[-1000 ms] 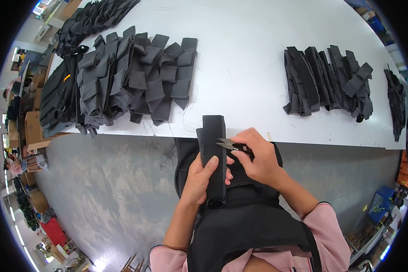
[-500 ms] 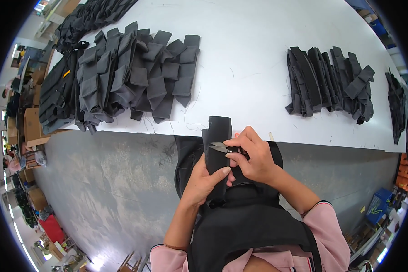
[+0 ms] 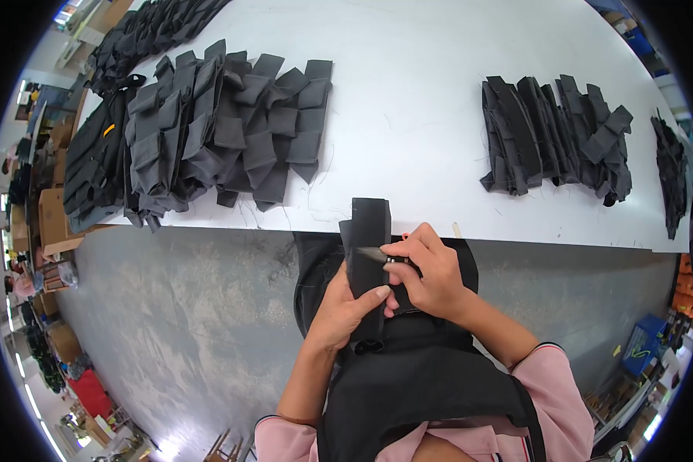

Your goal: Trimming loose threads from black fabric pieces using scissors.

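Note:
In front of my lap, at the table's near edge, my left hand [image 3: 343,309] grips a narrow black fabric piece [image 3: 371,223] with stitched layers, its thumb lying across the front. The piece stands roughly upright, and its far end overlaps the table edge. My right hand [image 3: 432,273] is closed round a small pair of thread snips [image 3: 372,253]. Their pointed metal blades lie against the face of the fabric piece, close together. Most of the snips' handle is hidden by my fingers.
Overlapping dark grey fabric pieces [image 3: 231,127] cover the left of the white table [image 3: 408,100]. A smaller pile of similar pieces [image 3: 554,138] lies at the right, another dark bundle [image 3: 670,177] beyond it. Loose threads are scattered about. A blue crate [image 3: 645,343] stands on the floor at right.
The snips' blades have closed together and sit slightly lower on the fabric. My right hand has dropped a little, while my left hand keeps its hold.

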